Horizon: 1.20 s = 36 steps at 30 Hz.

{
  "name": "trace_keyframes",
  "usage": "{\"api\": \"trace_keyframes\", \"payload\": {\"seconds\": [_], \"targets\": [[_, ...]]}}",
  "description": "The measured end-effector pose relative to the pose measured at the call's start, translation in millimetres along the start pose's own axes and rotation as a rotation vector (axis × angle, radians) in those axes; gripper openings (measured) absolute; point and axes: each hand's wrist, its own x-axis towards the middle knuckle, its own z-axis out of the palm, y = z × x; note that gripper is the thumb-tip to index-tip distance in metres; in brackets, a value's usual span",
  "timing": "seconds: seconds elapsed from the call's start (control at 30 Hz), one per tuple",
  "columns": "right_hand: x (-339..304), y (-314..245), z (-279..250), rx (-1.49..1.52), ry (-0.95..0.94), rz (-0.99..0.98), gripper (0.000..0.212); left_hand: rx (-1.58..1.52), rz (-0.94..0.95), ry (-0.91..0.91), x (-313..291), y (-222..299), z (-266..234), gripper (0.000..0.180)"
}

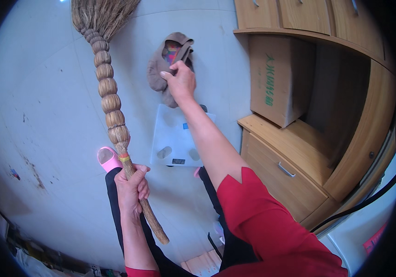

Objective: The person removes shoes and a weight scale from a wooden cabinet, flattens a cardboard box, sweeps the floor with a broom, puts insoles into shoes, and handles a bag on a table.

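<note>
My left hand (pixel 132 188) is closed around the bare wooden handle of a straw broom (pixel 111 102). The broom slants up and to the left, its bristles at the top edge of the view and the handle's end by my leg. Stretched out ahead, my right hand (pixel 180 83) pinches a soft grey-brown fabric item (pixel 157 74) with a multicoloured patch showing inside its opening. Its exact kind is unclear. Just nearer than this item, a flat, pale bathroom scale (pixel 179 138) with a small dark display lies on the floor, partly covered by my right forearm.
At the right stands a wooden cabinet (pixel 281 173) with drawers and an open shelf holding a cardboard box (pixel 272 78). A pink slipper (pixel 109 158) is on my left foot. Dark marks and a small scrap (pixel 15 174) lie on the pale floor (pixel 45 115) at left.
</note>
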Motion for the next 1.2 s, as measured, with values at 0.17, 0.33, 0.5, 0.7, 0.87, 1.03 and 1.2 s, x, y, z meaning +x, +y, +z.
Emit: {"api": "trace_keyframes", "payload": {"seconds": [0.17, 0.33, 0.5, 0.7, 0.87, 1.03, 1.2], "targets": [[-0.3, -17.0, 49.1, 0.075, -0.189, 0.190, 0.029, 0.005, -0.012, 0.012, 1.9, -0.5, -3.0, 0.015], [-3.7, 3.9, 66.3, 0.306, -0.345, -0.034, 0.037, 0.027, 0.028, -0.006, 1.9, -4.2, 7.8, 0.013], [-7.0, 29.8, -7.9, 0.428, -0.422, 0.005, 0.033, -0.010, 0.078, -0.007, 2.8, -10.7, 6.5, 0.014], [24.2, 153.9, -176.6, 0.038, 0.238, -0.072, 0.012, 0.005, 0.115, 0.023, 3.7, -18.2, 8.2, 0.014], [30.3, 253.6, -306.7, -0.095, 0.545, 0.222, 0.012, 0.054, 0.143, 0.047, 2.8, -18.2, 16.2, 0.015], [57.6, 329.0, -355.9, -0.177, 0.540, 0.374, 0.016, 0.062, 0.137, 0.050, 7.4, -21.2, 22.3, 0.017], [97.3, 333.4, -358.8, -0.254, 0.401, 0.431, 0.024, 0.076, 0.126, 0.087, 9.7, -23.7, 13.7, 0.016]]}}
